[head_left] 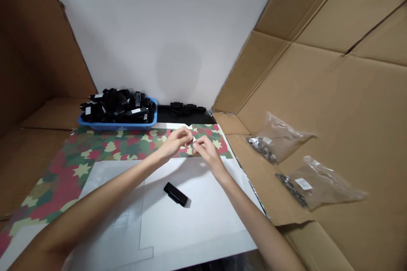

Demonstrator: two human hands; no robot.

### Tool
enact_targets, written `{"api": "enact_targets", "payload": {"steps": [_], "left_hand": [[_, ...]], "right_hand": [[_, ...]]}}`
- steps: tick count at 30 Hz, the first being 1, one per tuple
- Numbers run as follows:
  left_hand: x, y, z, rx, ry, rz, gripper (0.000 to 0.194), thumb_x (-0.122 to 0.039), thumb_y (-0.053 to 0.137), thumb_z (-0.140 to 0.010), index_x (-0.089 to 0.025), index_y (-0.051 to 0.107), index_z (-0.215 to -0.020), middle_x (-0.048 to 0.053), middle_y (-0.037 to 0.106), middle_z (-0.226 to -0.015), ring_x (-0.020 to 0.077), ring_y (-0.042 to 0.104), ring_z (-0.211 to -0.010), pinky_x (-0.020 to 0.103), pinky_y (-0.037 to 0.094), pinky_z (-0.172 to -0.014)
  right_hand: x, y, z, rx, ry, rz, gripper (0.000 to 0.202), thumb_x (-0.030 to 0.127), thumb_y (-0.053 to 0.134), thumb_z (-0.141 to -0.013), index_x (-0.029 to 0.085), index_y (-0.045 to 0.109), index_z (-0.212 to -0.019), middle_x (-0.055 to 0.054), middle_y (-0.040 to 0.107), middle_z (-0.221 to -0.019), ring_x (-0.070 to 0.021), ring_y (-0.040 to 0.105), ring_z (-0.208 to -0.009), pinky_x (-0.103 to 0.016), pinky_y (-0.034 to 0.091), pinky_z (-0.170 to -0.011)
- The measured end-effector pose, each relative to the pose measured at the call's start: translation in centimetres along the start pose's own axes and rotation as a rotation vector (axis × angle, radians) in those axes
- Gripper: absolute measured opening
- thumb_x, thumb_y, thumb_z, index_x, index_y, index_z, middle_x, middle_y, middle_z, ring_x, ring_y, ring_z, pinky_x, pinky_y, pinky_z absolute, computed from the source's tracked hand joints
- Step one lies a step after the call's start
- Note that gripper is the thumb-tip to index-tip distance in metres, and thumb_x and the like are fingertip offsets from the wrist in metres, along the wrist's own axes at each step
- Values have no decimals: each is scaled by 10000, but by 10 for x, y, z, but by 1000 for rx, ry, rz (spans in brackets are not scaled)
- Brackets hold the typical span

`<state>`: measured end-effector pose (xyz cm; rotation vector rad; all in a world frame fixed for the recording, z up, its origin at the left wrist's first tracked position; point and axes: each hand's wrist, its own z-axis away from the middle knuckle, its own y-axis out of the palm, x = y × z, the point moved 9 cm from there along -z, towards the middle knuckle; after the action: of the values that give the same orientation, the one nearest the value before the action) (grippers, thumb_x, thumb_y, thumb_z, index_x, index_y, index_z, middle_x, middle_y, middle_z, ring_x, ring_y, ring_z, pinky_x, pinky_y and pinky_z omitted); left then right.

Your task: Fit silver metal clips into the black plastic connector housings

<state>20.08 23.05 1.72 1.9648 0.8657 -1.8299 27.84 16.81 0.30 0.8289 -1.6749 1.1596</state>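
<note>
1. The white piece (194, 140) (small, its finer form and long axis not discernible) is raised between the facing fingertips, just right of the left hand (178, 139) and just left of the right hand (206, 150)
2. Left thumb and finger are pinched together on the piece; right thumb and finger are nearly closed at its right side, though whether they grip it cannot be told
3. The block (175, 194) lies on the sheet (206, 220), on the near side of both hands and between the forearms, its long axis running from far left to near right; neither hand is clearly closer
4. Far left, beyond the left hand, the basket (117, 126) is heaped with black parts (117, 101)
5. Right of the right forearm rest the far bag (282, 133) and near bag (324, 184)
</note>
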Motion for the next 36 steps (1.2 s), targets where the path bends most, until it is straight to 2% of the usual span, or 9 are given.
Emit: {"api": "enact_targets", "payload": {"steps": [8, 10, 14, 16, 18, 21, 24, 29, 36], "left_hand": [[-5, -12, 30, -57, -24, 64, 158, -344, 484, -761, -189, 456, -768, 11, 495, -793, 157, 498, -784, 291, 420, -759], [-1, -10, 42, 62, -37, -18, 190, -345, 510, -738, -188, 493, -844, 27, 535, -860, 175, 515, -825, 303, 424, -774], [15, 15, 87, 536, 16, -521, 463, -284, 671, -618, -187, 538, -1050, 77, 564, -1023, 243, 529, -927, 346, 415, -822], [24, 21, 102, 620, 53, -716, 414, -207, 659, -616, -184, 577, -1021, 76, 571, -986, 243, 537, -889, 347, 403, -817], [30, 23, 106, 614, 19, -710, 249, -164, 601, -655, -172, 610, -904, 58, 575, -879, 204, 533, -787, 311, 397, -745], [39, 19, 99, 509, -229, -272, 94, -242, 609, -704, -160, 604, -750, 19, 543, -711, 143, 476, -646, 258, 360, -614], [38, 11, 91, 350, -419, 214, 273, -415, 608, -749, -161, 560, -660, 14, 525, -659, 104, 411, -576, 240, 352, -564], [35, 22, 101, 257, -736, 892, 304, -385, 471, -903, -132, 593, -785, 65, 598, -730, 55, 400, -489, 166, 377, -479], [9, 39, 107, 435, -687, 1231, 239, -308, 625, -849, -69, 620, -857, 101, 657, -704, 50, 526, -514, 130, 439, -517]], "right_hand": [[15, 1, 10, -158, -40, -177, 181, 389, 534, -749, 228, 454, -728, 31, 562, -632, -149, 580, -635, -283, 455, -629], [17, -10, 11, -198, -68, -185, 173, 376, 539, -752, 228, 454, -725, 38, 552, -617, -142, 571, -631, -285, 459, -649], [15, -31, 9, -240, -84, -166, 174, 377, 542, -749, 228, 454, -727, 37, 540, -611, -138, 558, -624, -285, 448, -645], [13, -34, 8, -236, -73, -174, 181, 381, 550, -734, 229, 453, -727, 35, 541, -604, -139, 550, -615, -280, 437, -623], [14, -33, 8, -229, -71, -178, 185, 387, 547, -732, 230, 449, -723, 35, 537, -601, -138, 546, -612, -282, 437, -626], [21, -29, 11, -203, -87, -174, 177, 387, 522, -748, 231, 444, -724, 33, 535, -607, -138, 548, -620, -291, 446, -646], [33, -29, 16, -178, -101, -196, 178, 383, 524, -733, 229, 439, -703, 36, 520, -591, -137, 547, -607, -287, 444, -625], [51, -36, 25, -203, -88, -303, 170, 356, 559, -694, 225, 458, -655, 46, 515, -540, -116, 515, -551, -266, 420, -581], [67, -30, 39, -147, -42, -480, 182, 330, 589, -694, 224, 451, -640, 57, 553, -522, -96, 472, -498, -251, 383, -547]]}}
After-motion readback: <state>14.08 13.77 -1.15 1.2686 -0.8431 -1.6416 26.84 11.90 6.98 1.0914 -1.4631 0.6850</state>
